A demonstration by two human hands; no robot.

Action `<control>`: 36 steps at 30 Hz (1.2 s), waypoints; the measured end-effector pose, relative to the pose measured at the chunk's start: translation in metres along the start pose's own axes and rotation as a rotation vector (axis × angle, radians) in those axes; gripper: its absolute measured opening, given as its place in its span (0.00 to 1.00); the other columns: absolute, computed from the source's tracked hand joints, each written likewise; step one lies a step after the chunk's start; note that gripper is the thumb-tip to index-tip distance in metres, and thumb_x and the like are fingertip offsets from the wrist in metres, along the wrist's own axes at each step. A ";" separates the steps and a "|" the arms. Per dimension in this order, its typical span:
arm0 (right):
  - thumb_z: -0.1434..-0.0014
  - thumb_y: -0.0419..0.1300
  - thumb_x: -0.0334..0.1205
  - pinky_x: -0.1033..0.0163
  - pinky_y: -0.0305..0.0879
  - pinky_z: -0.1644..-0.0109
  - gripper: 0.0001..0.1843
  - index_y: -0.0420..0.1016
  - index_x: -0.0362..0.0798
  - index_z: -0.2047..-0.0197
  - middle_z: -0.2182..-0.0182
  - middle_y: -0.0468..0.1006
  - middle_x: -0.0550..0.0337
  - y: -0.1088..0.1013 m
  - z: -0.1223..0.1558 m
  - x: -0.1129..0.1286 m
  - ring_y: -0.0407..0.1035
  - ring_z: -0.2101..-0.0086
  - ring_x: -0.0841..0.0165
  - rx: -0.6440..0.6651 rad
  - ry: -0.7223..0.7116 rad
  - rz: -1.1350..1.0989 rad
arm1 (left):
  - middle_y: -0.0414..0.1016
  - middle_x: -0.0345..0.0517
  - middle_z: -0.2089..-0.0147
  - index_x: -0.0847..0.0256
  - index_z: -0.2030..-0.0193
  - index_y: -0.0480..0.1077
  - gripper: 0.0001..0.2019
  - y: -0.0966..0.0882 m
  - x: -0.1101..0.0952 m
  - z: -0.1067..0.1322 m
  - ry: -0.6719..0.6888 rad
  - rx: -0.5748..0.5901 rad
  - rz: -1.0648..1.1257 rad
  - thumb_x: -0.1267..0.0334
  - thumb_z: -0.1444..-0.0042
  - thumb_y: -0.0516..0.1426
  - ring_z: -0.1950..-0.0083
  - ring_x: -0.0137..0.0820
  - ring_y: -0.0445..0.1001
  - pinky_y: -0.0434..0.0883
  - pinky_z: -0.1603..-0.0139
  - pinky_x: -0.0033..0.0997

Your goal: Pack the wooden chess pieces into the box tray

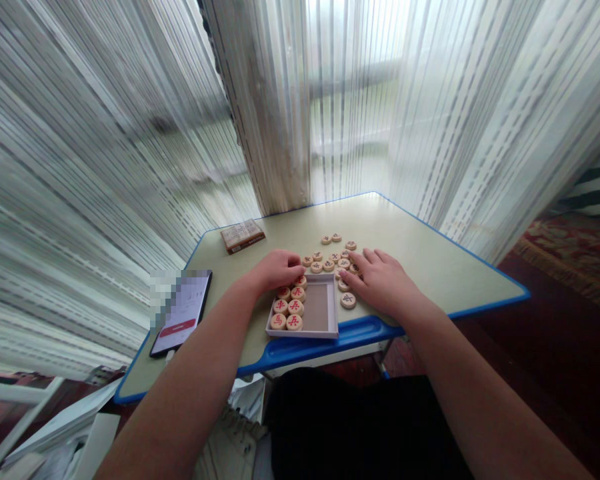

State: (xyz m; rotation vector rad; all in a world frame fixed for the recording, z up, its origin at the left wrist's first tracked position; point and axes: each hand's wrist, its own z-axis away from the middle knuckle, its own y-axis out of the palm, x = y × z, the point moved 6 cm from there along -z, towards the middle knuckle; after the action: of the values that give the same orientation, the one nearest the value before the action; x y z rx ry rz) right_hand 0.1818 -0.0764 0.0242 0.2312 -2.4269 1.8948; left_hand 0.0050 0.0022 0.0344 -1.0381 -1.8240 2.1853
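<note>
A shallow white box (333, 323) near the table's front edge holds two columns of round wooden Chinese chess pieces (295, 307) with red characters on its left side. Over the box's far left corner is my left hand (276, 269), its fingers curled together; whatever is in them is hidden. My right hand (385, 281) lies palm down to the right of the box, fingers spread, partly covering loose pieces. Its thumb touches a piece beside the box. More loose pieces with dark characters (329, 265) lie behind the box and along its right side.
A tablet (185, 313) with a lit screen lies at the table's left edge. Farther back is a small brown-sided box (243, 235). The pale table (455, 280) has a raised blue rim, and striped curtains (280, 100) hang behind it.
</note>
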 end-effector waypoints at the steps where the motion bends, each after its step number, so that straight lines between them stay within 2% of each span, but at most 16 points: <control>1: 0.39 0.40 0.58 0.50 0.50 0.43 0.33 0.62 0.46 0.40 0.47 0.68 0.46 0.000 0.000 0.000 0.59 0.47 0.55 0.002 0.001 -0.001 | 0.68 0.39 0.78 0.64 0.75 0.70 0.13 0.000 0.000 0.000 -0.002 0.001 -0.010 0.57 0.53 0.50 0.76 0.26 0.63 0.56 0.75 0.25; 6: 0.39 0.39 0.58 0.49 0.48 0.42 0.34 0.61 0.45 0.39 0.45 0.66 0.44 0.001 0.000 -0.001 0.57 0.46 0.53 0.016 0.010 -0.001 | 0.70 0.41 0.77 0.62 0.73 0.71 0.14 0.002 -0.004 0.003 -0.008 0.037 -0.087 0.55 0.50 0.49 0.76 0.27 0.63 0.56 0.75 0.26; 12: 0.39 0.38 0.59 0.51 0.50 0.43 0.34 0.60 0.46 0.38 0.46 0.67 0.46 0.002 -0.001 -0.001 0.59 0.47 0.54 0.001 -0.004 0.042 | 0.73 0.46 0.70 0.62 0.72 0.72 0.16 -0.002 -0.012 0.005 0.067 0.001 -0.233 0.54 0.47 0.48 0.72 0.29 0.63 0.54 0.72 0.28; 20: 0.38 0.38 0.58 0.50 0.51 0.44 0.34 0.60 0.46 0.38 0.45 0.67 0.44 0.003 -0.002 -0.001 0.59 0.47 0.53 0.003 -0.007 0.056 | 0.73 0.45 0.71 0.62 0.71 0.72 0.16 -0.001 -0.009 0.004 0.055 0.020 -0.187 0.54 0.46 0.48 0.73 0.29 0.63 0.54 0.73 0.27; 24: 0.38 0.38 0.57 0.50 0.50 0.43 0.34 0.58 0.44 0.38 0.43 0.66 0.46 0.001 -0.001 0.000 0.58 0.46 0.54 -0.007 -0.003 0.009 | 0.72 0.43 0.72 0.62 0.71 0.71 0.16 -0.001 -0.006 0.004 0.035 0.017 -0.154 0.53 0.47 0.49 0.73 0.28 0.64 0.55 0.73 0.27; 27: 0.37 0.38 0.52 0.52 0.50 0.42 0.31 0.56 0.43 0.37 0.43 0.66 0.49 -0.001 -0.001 -0.001 0.59 0.45 0.56 -0.042 0.020 -0.041 | 0.72 0.42 0.74 0.62 0.72 0.71 0.16 0.000 -0.003 0.003 0.025 0.019 -0.114 0.52 0.48 0.50 0.73 0.28 0.64 0.55 0.74 0.27; 29: 0.36 0.40 0.46 0.54 0.52 0.43 0.28 0.58 0.43 0.38 0.44 0.68 0.51 -0.003 -0.001 -0.001 0.61 0.47 0.58 -0.069 0.023 -0.056 | 0.71 0.41 0.75 0.62 0.72 0.71 0.16 0.002 0.000 0.002 0.009 0.023 -0.076 0.51 0.49 0.50 0.74 0.28 0.65 0.56 0.74 0.27; 32: 0.38 0.43 0.40 0.57 0.55 0.45 0.23 0.66 0.44 0.43 0.49 0.73 0.52 -0.006 -0.002 -0.002 0.64 0.50 0.59 -0.090 0.021 -0.058 | 0.70 0.40 0.77 0.62 0.72 0.70 0.17 0.003 0.004 0.001 -0.014 0.032 -0.031 0.50 0.49 0.50 0.76 0.27 0.64 0.57 0.75 0.26; 36: 0.39 0.45 0.37 0.58 0.57 0.49 0.20 0.72 0.45 0.50 0.55 0.76 0.53 -0.010 -0.001 -0.003 0.66 0.55 0.60 -0.123 0.042 -0.073 | 0.70 0.39 0.76 0.63 0.72 0.69 0.16 0.002 0.004 0.000 -0.006 0.022 -0.009 0.51 0.51 0.51 0.74 0.27 0.65 0.58 0.74 0.26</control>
State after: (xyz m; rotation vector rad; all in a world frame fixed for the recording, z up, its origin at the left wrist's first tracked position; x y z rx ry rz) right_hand 0.1858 -0.0780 0.0336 0.2671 -2.4607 1.6968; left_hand 0.0027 0.0030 0.0312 -1.0186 -1.7993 2.2006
